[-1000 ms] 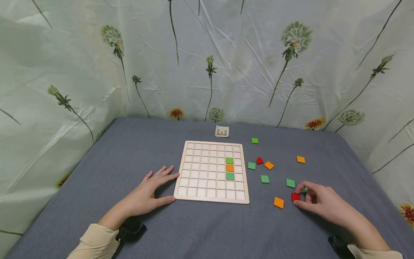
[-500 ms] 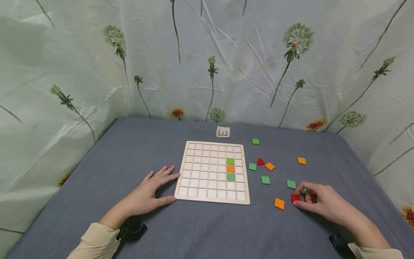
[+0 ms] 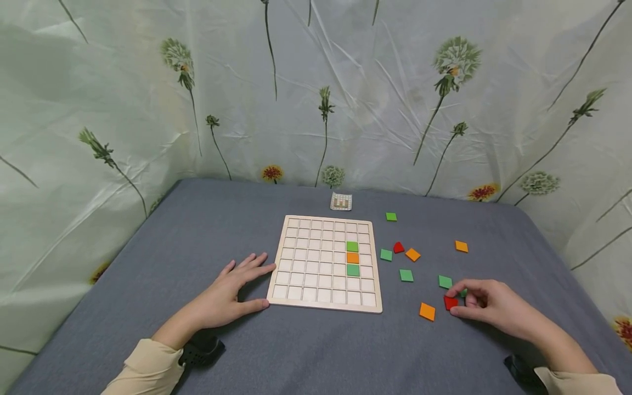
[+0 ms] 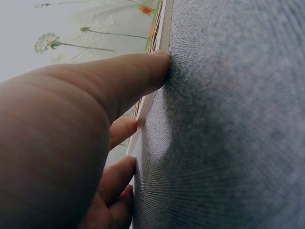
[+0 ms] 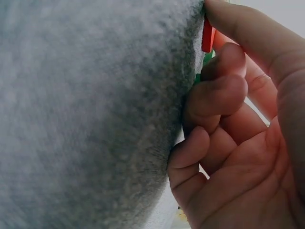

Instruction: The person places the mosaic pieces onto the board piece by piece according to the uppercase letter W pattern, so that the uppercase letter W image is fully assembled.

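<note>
A pale wooden grid board (image 3: pixel 316 262) lies flat on the table, with a light green tile (image 3: pixel 352 247), an orange tile (image 3: pixel 353 258) and a darker green tile (image 3: pixel 353 270) stacked in one column of its cells. My left hand (image 3: pixel 227 296) is spread at the board's left side, thumb and fingertips touching its edge. To the right, my right hand (image 3: pixel 498 307) pinches a red tile (image 3: pixel 450 303) between thumb and index finger, low over the cloth; its other fingers are curled. In the right wrist view the red tile (image 5: pixel 208 36) stands on edge. A green tile (image 3: pixel 463 293) is partly hidden behind the fingers.
Several loose tiles lie right of the board, among them an orange tile (image 3: pixel 427 311), a green tile (image 3: pixel 445 282) and a red rounded piece (image 3: pixel 398 248). A small patterned card (image 3: pixel 341 201) lies behind the board. A floral curtain (image 3: pixel 316 93) hangs at the table's back.
The head view has shifted slightly. My right hand keeps its pinch on the red tile, which looks a little more tilted. My left hand stays at the board's edge.
</note>
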Demonstrator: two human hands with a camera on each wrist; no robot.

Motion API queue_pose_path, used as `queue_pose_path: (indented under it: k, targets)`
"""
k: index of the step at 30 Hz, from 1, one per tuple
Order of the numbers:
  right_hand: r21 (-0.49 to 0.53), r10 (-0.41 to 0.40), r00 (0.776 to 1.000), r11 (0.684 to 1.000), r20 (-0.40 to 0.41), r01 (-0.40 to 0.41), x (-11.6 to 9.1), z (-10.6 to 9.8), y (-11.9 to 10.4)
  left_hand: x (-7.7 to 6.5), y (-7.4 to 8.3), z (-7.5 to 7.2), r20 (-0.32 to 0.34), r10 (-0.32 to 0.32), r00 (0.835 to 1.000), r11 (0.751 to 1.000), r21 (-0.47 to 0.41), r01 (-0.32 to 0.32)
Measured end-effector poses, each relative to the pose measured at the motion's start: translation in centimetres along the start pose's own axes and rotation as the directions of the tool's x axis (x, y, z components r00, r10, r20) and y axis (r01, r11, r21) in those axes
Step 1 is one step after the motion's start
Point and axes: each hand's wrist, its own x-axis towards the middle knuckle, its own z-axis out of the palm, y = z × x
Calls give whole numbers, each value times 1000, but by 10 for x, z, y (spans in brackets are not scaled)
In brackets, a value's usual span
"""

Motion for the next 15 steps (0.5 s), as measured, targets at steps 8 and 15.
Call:
queue_pose_path:
  k: [8,15]
  targets:
    - [-70,-59,997,996,-45,56,3,2,-5,0,0,-1,-2,4,1000,1000,-1,-4]
    - [-46,-46,998,998,-30,45,6,1,-11,0,0,0,-3,-1,1000,1000,8,1]
